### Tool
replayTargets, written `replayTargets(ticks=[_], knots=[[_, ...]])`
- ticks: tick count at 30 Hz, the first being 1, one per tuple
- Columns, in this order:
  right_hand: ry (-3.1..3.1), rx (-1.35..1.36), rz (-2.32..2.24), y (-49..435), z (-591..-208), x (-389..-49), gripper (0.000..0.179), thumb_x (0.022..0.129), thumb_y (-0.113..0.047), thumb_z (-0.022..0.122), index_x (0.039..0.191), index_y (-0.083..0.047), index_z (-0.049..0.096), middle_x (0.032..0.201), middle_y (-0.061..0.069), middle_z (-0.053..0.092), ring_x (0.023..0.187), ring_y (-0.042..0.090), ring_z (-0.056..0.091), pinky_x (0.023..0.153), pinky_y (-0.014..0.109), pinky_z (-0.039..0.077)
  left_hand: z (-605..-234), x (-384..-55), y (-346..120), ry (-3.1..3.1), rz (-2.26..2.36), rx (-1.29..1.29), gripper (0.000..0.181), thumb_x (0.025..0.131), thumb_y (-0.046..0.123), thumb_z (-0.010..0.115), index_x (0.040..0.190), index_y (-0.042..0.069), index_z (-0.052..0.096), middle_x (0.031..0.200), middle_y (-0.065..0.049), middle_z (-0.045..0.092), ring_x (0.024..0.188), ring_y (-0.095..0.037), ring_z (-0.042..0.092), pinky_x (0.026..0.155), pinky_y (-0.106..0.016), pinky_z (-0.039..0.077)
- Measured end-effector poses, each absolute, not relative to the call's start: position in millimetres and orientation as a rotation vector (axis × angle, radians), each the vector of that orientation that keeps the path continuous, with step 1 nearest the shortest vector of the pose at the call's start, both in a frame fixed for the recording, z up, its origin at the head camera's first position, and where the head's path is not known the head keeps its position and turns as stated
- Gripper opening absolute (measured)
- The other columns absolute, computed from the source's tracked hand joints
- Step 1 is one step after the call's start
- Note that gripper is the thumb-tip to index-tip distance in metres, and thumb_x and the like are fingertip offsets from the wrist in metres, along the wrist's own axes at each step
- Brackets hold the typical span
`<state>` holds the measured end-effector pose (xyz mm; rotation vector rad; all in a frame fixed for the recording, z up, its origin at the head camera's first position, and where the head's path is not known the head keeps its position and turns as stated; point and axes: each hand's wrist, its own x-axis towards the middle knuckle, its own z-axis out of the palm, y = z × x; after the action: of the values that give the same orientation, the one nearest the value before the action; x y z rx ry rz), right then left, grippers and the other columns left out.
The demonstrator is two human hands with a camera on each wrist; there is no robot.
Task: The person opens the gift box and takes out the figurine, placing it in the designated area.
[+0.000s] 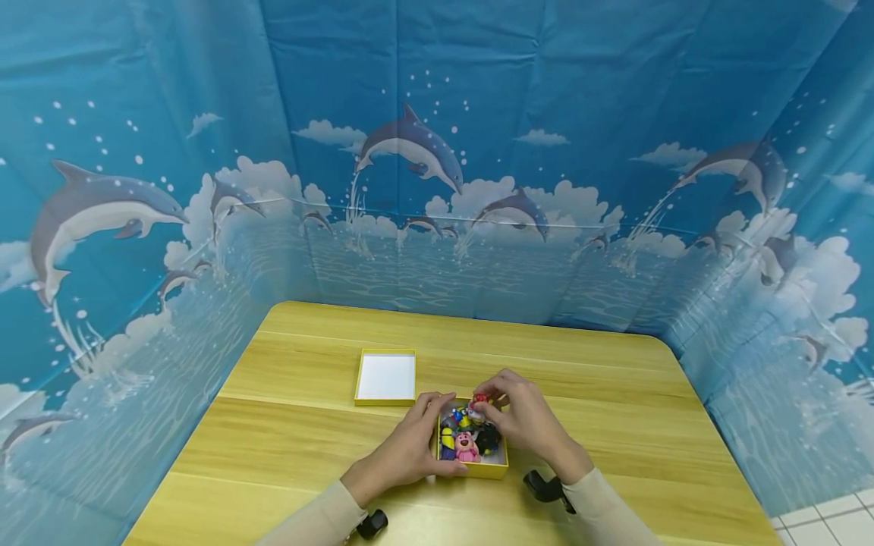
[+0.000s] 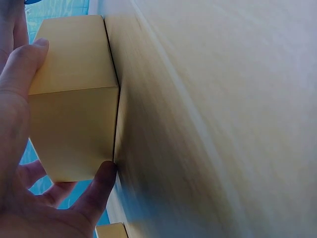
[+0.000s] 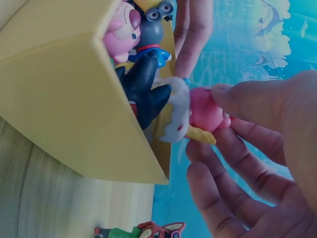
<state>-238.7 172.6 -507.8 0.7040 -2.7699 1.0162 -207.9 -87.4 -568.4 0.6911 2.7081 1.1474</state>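
Sleeves lie nearest, at five and seven o'clock in the head view. Left hand grips the yellow box from nine o'clock. Right hand pinches a pink-topped figurine at the box opening, toward twelve. Inside, a pink bear sits toward six (dark figure toward three). White-lined lid rests at ten o'clock from the box.

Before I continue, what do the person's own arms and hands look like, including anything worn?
The left hand and right hand are ungloved. The left sleeve and right sleeve are plain, pale cream, ending near the wrists. A small black device shows at the left wrist, another at the right.
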Motion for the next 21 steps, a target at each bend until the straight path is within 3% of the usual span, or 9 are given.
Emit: replayTargets(ticks=[10, 21], knots=[[-2.703, 0.722, 1.099, 177, -503, -235, 0.011, 0.107, -0.02, 0.088, 0.116, -0.018, 0.084, 0.115, -0.002, 0.079, 0.103, 0.016, 0.079, 0.09, 0.04, 0.072, -567, -207, -86, 2.689, 1.18, 0.697, 0.126, 0.087, 0.07, 0.098, 0.184, 0.021, 0.032, 0.179, -0.007, 0.041, 0.156, -0.029, 0.057, 0.131, -0.057, 0.054], [-2.693, 0.693, 1.154, 185, -500, -234, 0.013, 0.108, -0.02, 0.087, 0.118, -0.017, 0.079, 0.112, -0.003, 0.084, 0.099, 0.017, 0.081, 0.089, 0.029, 0.07, -568, -208, -86, 2.682, 1.185, 0.699, 0.127, 0.088, 0.069, 0.098, 0.184, 0.02, 0.032, 0.18, -0.009, 0.041, 0.156, -0.031, 0.058, 0.132, -0.057, 0.053]])
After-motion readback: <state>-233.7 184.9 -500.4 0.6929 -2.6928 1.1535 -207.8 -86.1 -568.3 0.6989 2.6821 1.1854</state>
